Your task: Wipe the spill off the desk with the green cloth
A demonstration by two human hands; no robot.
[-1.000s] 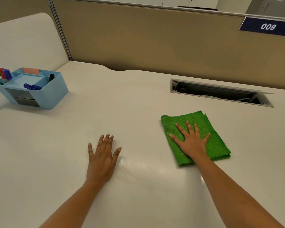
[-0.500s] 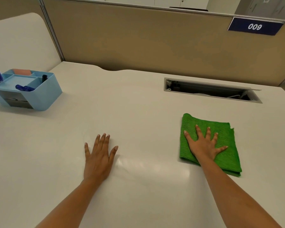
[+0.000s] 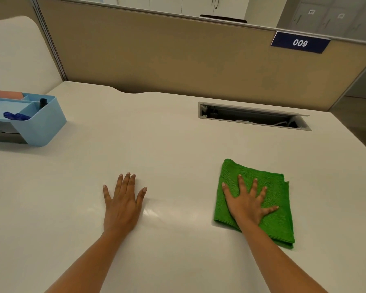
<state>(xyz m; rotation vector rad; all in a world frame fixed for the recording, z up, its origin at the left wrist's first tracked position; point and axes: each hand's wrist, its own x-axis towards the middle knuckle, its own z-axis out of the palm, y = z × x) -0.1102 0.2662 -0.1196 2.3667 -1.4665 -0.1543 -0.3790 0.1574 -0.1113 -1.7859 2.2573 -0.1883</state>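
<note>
Head view, blue organizer [image 3: 40, 127] far left, cable slot [image 3: 254, 117]

Soft, even overhead light is falling brightly on the counter [image 3: 178, 144], glare is streaking pale just right of the left hand [image 3: 123, 206], shadows are staying faint, and wide-angle distortion is bending the edges.

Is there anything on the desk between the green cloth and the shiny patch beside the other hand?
Nothing visible. The desk is bare between the green cloth, under the right hand, and the shiny patch beside the left hand.
</note>
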